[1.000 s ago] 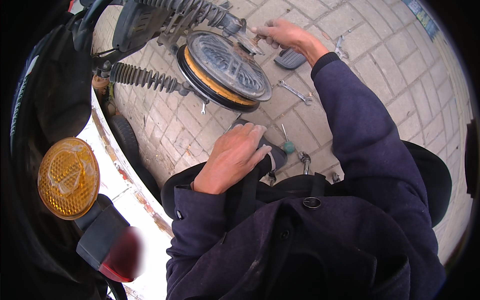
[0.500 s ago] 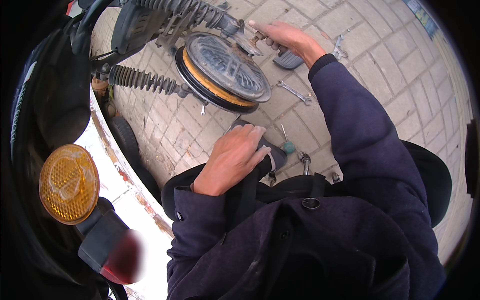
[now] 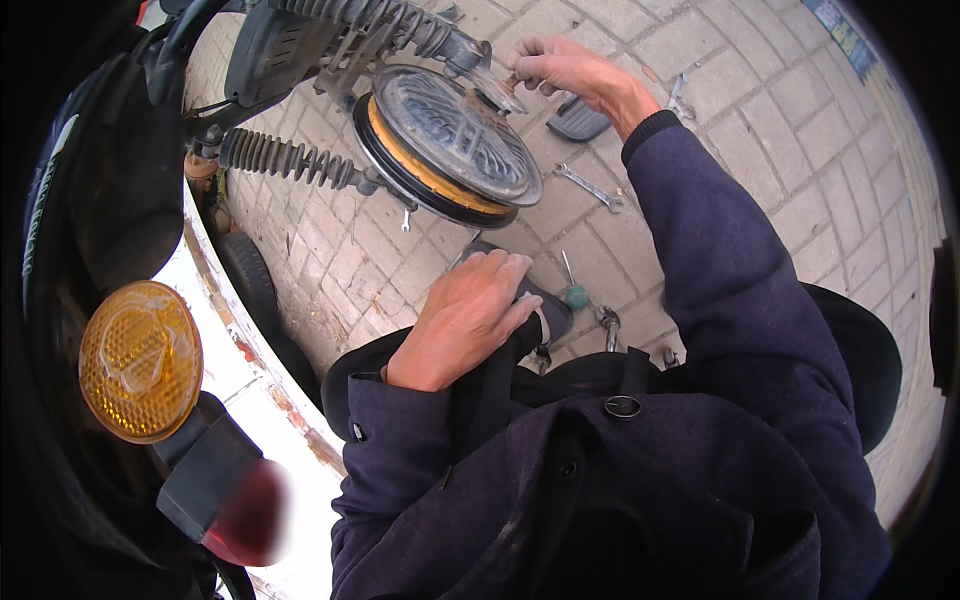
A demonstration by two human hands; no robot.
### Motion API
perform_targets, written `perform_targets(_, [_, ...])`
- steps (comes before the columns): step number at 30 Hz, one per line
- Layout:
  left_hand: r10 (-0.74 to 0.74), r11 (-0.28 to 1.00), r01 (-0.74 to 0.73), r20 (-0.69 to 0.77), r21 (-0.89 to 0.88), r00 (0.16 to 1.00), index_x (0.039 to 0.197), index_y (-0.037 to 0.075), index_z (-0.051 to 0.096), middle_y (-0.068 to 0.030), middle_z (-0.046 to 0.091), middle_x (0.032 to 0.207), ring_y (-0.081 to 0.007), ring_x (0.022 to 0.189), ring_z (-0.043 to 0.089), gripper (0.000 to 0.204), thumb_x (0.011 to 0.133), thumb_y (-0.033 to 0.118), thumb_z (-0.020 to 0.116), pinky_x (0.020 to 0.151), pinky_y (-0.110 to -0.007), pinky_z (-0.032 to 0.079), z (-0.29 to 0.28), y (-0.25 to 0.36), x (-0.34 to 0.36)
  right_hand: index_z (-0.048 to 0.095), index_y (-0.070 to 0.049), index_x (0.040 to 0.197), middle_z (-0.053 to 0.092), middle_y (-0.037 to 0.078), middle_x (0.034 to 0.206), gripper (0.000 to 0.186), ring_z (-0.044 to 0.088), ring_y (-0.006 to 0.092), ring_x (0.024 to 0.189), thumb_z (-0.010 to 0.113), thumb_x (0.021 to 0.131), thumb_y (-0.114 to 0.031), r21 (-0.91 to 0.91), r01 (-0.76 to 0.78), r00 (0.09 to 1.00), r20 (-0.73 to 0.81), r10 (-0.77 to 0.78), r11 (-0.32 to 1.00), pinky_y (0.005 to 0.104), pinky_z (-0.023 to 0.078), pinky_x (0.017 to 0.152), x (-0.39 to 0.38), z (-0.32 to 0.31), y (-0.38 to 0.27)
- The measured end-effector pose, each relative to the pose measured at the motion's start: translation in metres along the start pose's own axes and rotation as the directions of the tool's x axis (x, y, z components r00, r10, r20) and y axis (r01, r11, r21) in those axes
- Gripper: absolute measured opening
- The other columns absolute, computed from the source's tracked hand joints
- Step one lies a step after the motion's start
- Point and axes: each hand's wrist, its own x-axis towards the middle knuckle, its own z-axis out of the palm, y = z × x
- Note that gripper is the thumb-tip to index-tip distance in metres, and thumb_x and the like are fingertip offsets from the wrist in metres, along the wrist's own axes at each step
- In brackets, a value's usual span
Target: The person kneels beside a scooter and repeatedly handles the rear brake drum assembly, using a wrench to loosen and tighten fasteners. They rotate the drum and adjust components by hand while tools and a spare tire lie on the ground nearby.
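At the far side of the wheel hub [image 3: 455,130], my right hand [image 3: 565,70] has its thumb and fingers closed around the end of the axle bolt, which they mostly cover. The bolt sticks out by a metal bracket [image 3: 497,92] at the foot of the upper coil shock absorber [image 3: 410,30]. The hub is a round, dirty grey cover with a yellow ring and black rim behind it. My left hand [image 3: 465,315] lies palm down over my leg, fingers loosely extended, holding nothing.
Another shock absorber [image 3: 285,158] runs to the hub's left. On the paving lie a wrench [image 3: 590,188], a black pedal-like part [image 3: 578,120], a screwdriver with a green handle [image 3: 575,297] and a socket tool [image 3: 609,325]. An orange reflector [image 3: 140,362] is close at left.
My right hand's extended finger has curled in, and its fingers have closed around the bolt end. The left hand stays where it was.
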Motion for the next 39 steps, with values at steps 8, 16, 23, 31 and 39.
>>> perform_targets(8, [0.011, 1.0, -0.011, -0.015, -0.007, 1.0, 0.117, 0.002, 0.057, -0.0175, 0.061, 0.105, -0.0377, 0.099, 0.06, 0.034, 0.09, 0.02, 0.068, 0.084, -0.043, 0.049, 0.001, 0.0, 0.0, 0.067, -0.002, 0.087, 0.059, 0.003, 0.074, 0.054, 0.052, 0.0085, 0.063, 0.069, 0.088, -0.056, -0.024, -0.215, 0.975, -0.058, 0.213, 0.976, 0.0221, 0.037, 0.051, -0.009, 0.003, -0.012])
perform_targets(16, [0.009, 1.0, -0.009, 0.001, -0.002, 1.0, 0.117, 0.002, 0.056, -0.0173, 0.061, 0.104, -0.0375, 0.098, 0.06, 0.035, 0.089, 0.019, 0.069, 0.083, -0.043, 0.049, 0.0, 0.0, 0.001, 0.069, 0.001, 0.096, 0.06, 0.005, 0.074, 0.039, 0.058, 0.0131, 0.062, 0.073, 0.088, -0.037, 0.001, -0.099, 0.995, -0.025, 0.099, 0.995, 0.0282, 0.043, 0.048, -0.002, -0.004, -0.009])
perform_targets(23, [-0.001, 1.0, 0.001, 0.006, 0.013, 1.0, 0.118, 0.002, 0.056, -0.0174, 0.062, 0.107, -0.0374, 0.099, 0.06, 0.035, 0.09, 0.019, 0.069, 0.083, -0.042, 0.049, 0.0, 0.001, 0.002, 0.064, -0.006, 0.105, 0.06, -0.002, 0.089, 0.027, 0.055, 0.0062, 0.081, 0.065, 0.094, -0.03, 0.205, -0.061, 0.998, 0.01, 0.061, 0.977, 0.0226, 0.047, 0.067, -0.003, -0.013, -0.004])
perform_targets(31, [-0.01, 1.0, 0.01, 0.012, 0.013, 1.0, 0.118, 0.003, 0.056, -0.0173, 0.062, 0.108, -0.0373, 0.1, 0.06, 0.035, 0.09, 0.019, 0.069, 0.084, -0.043, 0.049, -0.001, 0.002, 0.003, 0.069, -0.005, 0.11, 0.058, -0.004, 0.086, 0.039, 0.051, 0.0067, 0.078, 0.071, 0.09, -0.039, -0.015, -0.047, 0.997, 0.053, 0.047, 0.999, 0.0223, 0.038, 0.063, -0.01, -0.007, 0.006])
perform_targets(39, [-0.026, 1.0, 0.026, 0.029, 0.009, 0.999, 0.118, 0.003, 0.057, -0.0173, 0.062, 0.109, -0.0368, 0.102, 0.06, 0.035, 0.09, 0.02, 0.069, 0.085, -0.042, 0.049, -0.001, 0.002, 0.003, 0.073, 0.0, 0.108, 0.069, 0.012, 0.097, 0.049, 0.059, 0.0223, 0.087, 0.081, 0.08, -0.039, -0.049, 0.03, 0.997, 0.079, -0.026, 0.998, 0.0352, 0.046, 0.077, -0.005, 0.0, 0.005])
